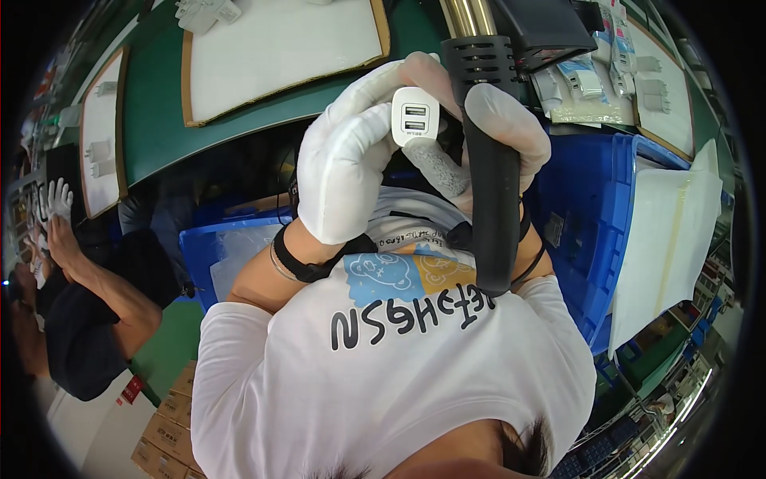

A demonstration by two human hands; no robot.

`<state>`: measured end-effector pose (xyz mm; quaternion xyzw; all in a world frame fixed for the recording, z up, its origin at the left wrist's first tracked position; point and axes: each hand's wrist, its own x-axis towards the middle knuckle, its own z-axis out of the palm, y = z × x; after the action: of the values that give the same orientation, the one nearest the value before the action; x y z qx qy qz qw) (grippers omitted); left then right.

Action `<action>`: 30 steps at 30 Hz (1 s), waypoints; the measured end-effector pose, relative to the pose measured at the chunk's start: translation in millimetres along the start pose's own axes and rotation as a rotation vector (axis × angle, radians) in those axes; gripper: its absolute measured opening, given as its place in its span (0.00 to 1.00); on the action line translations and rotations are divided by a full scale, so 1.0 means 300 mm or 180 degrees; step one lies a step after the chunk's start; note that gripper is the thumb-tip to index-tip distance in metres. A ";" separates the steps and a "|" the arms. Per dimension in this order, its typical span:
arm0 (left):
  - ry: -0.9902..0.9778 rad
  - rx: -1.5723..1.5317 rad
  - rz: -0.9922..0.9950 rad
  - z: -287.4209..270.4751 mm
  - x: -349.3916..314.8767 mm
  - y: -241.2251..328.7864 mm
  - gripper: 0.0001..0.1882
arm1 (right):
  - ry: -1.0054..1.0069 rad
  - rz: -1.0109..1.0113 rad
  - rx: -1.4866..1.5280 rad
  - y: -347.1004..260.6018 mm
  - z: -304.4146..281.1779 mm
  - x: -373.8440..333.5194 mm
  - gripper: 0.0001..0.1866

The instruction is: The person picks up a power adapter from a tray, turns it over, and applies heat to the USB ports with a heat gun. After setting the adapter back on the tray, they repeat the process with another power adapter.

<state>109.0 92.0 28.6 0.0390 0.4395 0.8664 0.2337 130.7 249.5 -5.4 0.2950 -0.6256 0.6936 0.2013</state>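
Note:
A small white charger [416,116] with two USB ports facing up sits in the closed fingers of my left hand [343,152], in a white glove. The left index finger reaches over its far side, towards the hot-air gun. My right hand [511,132], also gloved, is closed around the black handle of a hot-air gun [493,207], its thumb over the top. A grey-tipped right finger shows left of the handle, close to the charger's near edge. The gun's slotted collar and metal tube point away from me; the tube's end is out of view.
Beyond my hands is a green table [152,120] with a white board [279,56] and white chargers [206,12]. A dark device [546,32] and packaged chargers [586,84] are at right. A blue crate [578,231] stands by my right arm. At left, another person's arm [104,279] shows.

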 end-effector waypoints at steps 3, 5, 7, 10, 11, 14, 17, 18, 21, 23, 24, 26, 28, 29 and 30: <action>-0.0178 -0.0428 -0.0068 0.000 0.008 0.003 0.19 | -0.0025 -0.0034 -0.0177 -0.003 0.003 0.003 0.25; -0.0265 -0.0643 -0.0103 0.005 0.006 0.006 0.19 | -0.0048 -0.0066 -0.0356 -0.005 0.007 0.005 0.25; -0.0089 -0.0167 0.0020 0.026 -0.001 0.008 0.20 | -0.0067 -0.0096 -0.0539 -0.008 0.009 0.007 0.26; 0.0035 0.0153 0.0054 0.030 -0.002 0.007 0.21 | -0.0102 -0.0071 -0.0456 -0.006 0.004 0.001 0.26; 0.0073 0.0238 0.0032 0.029 -0.002 0.006 0.21 | -0.0129 -0.0034 -0.0279 -0.005 0.001 -0.004 0.26; 0.0085 0.0234 0.0016 0.026 -0.003 0.004 0.21 | -0.0120 -0.0071 -0.0217 0.002 0.003 -0.004 0.27; 0.0027 0.0053 0.0031 0.027 -0.004 0.006 0.21 | -0.0017 -0.0299 -0.0576 0.016 0.013 0.004 0.28; 0.0036 0.0071 0.0049 0.031 -0.005 0.009 0.21 | 0.0019 -0.0375 -0.0697 0.019 0.016 0.006 0.29; 0.0048 0.0108 0.0084 0.038 -0.006 0.008 0.22 | 0.0095 -0.0529 -0.0943 0.018 0.017 0.006 0.30; 0.0048 0.0043 0.0110 0.032 -0.010 -0.004 0.20 | 0.0043 -0.0147 -0.1072 0.002 0.017 0.002 0.30; 0.0046 0.0010 0.0123 0.031 -0.011 -0.007 0.20 | 0.0018 0.0043 -0.1137 -0.003 0.017 0.001 0.30; 0.0043 0.0032 0.0126 0.035 -0.017 -0.004 0.21 | 0.0112 0.0030 -0.0692 -0.005 0.023 0.000 0.28; 0.0031 0.0070 0.0121 0.040 -0.018 0.004 0.22 | 0.0302 0.0010 0.0188 -0.006 0.025 0.006 0.23; 0.0024 0.0070 0.0124 0.039 -0.017 0.005 0.22 | 0.0301 0.0004 0.0183 -0.003 0.023 0.001 0.23; -0.0016 0.0015 0.0081 0.035 -0.015 0.006 0.23 | 0.0389 0.0137 0.0406 0.006 0.022 -0.012 0.24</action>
<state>115.2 96.7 37.1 0.0474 0.4403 0.8682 0.2236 133.4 243.1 -8.8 0.2509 -0.5729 0.7528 0.2050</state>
